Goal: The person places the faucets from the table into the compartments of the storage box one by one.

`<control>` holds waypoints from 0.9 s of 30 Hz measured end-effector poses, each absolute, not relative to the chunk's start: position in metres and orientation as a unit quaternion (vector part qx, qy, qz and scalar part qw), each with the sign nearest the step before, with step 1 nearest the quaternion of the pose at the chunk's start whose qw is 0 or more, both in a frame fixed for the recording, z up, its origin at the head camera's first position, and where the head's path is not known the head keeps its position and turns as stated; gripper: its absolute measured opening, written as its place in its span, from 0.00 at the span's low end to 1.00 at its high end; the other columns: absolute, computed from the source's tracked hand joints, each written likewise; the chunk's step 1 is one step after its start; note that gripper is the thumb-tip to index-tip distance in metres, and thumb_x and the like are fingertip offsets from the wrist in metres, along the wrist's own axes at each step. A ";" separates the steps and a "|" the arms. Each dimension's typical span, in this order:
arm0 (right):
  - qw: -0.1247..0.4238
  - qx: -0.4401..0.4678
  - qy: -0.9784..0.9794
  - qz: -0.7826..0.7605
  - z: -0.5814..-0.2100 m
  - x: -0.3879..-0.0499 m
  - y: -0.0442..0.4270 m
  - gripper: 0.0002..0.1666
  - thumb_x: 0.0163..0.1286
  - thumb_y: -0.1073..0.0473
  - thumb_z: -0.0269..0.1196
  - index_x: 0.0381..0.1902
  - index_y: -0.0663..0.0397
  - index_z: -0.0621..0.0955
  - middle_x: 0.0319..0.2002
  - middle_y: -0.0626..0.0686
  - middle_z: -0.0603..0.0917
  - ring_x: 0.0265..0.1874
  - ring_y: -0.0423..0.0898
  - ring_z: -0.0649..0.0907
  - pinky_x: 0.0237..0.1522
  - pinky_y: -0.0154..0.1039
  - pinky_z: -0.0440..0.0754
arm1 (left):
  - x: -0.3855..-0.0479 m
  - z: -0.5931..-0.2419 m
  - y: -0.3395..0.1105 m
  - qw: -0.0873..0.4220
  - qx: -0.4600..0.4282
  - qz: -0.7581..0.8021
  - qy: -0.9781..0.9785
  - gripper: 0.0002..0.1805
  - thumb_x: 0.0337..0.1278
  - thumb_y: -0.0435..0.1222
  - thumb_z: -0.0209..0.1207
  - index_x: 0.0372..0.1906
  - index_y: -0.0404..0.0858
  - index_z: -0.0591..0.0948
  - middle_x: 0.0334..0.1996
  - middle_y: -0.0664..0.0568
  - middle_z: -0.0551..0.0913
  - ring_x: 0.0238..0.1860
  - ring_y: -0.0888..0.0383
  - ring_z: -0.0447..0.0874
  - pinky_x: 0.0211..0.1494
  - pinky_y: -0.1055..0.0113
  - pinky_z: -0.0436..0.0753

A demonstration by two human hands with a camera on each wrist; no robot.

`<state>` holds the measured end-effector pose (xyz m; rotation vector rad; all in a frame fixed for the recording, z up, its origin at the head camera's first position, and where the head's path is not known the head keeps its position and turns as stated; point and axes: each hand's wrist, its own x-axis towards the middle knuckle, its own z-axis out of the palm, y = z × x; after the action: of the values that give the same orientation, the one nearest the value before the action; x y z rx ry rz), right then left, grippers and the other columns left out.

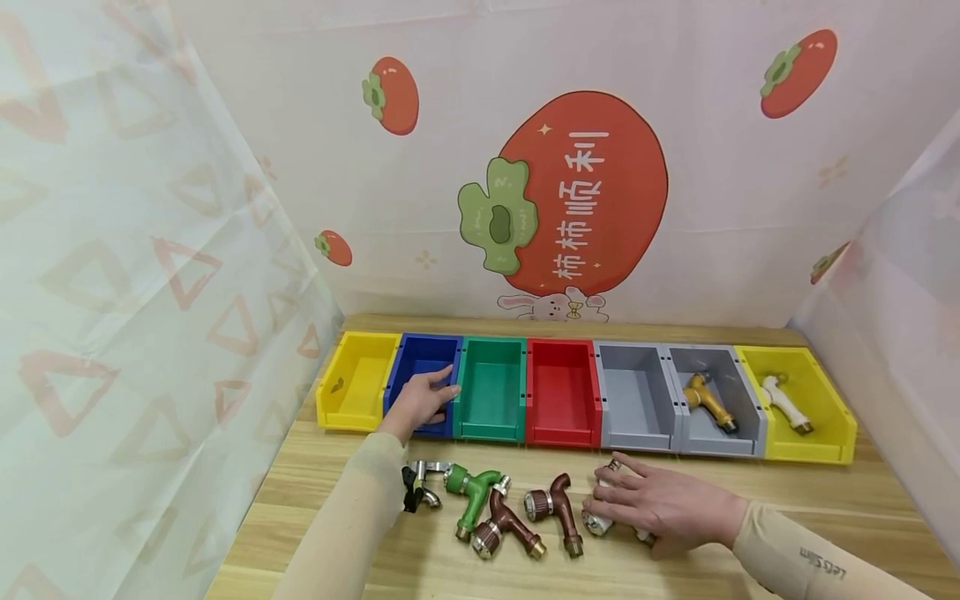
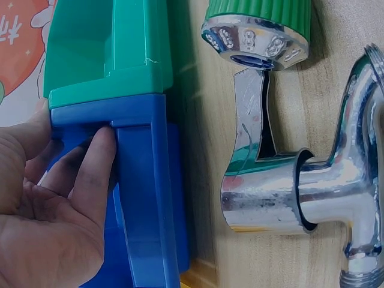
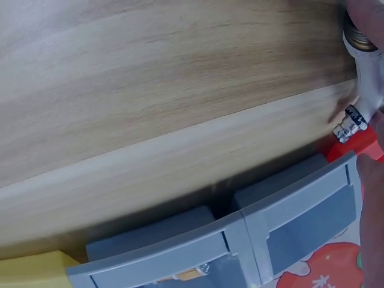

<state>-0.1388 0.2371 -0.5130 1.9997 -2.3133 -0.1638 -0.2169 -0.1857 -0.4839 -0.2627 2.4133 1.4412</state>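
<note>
While L hand (image 1: pixel 420 402), loose, touches blue bin (image 2: pixel 144 192), R hand (image 1: pixel 667 500) covers wht/chrome, brass-threaded tap (image 3: pixel 369 78); grip unclear

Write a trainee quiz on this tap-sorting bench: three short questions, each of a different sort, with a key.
1. How many brown taps lie on the wooden table?
2. Fill in, from the head view: the rightmost bin holds a ____ tap.
3. Left or right: which hand is at the blue bin?

Key:
1. Two.
2. White; the white tap lies there.
3. The left hand.
</note>
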 end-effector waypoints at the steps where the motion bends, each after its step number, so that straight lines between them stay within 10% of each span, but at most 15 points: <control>1: 0.045 0.651 -0.756 -0.053 -0.513 -0.138 0.236 0.67 0.44 0.41 0.81 0.80 0.52 0.63 0.72 0.55 0.74 0.71 0.56 0.74 0.66 0.59 0.75 | -0.217 -0.484 -0.186 0.158 -0.093 0.504 0.844 0.34 0.74 0.46 0.59 0.80 0.57 0.63 0.70 0.44 0.75 0.66 0.47 0.78 0.56 0.54 0.86; 27: 0.090 0.599 -0.795 -0.038 -0.493 -0.148 0.231 0.67 0.46 0.33 0.80 0.78 0.57 0.66 0.70 0.60 0.76 0.68 0.61 0.76 0.65 0.60 0.77 | -0.217 -0.486 -0.187 0.161 -0.089 0.510 0.840 0.34 0.75 0.45 0.58 0.80 0.58 0.62 0.71 0.45 0.74 0.67 0.47 0.77 0.57 0.53 0.86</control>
<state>-0.1481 0.2313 -0.4929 1.7807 -2.3644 -0.1131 -0.2171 -0.1874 -0.4863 -0.2547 2.3998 1.4559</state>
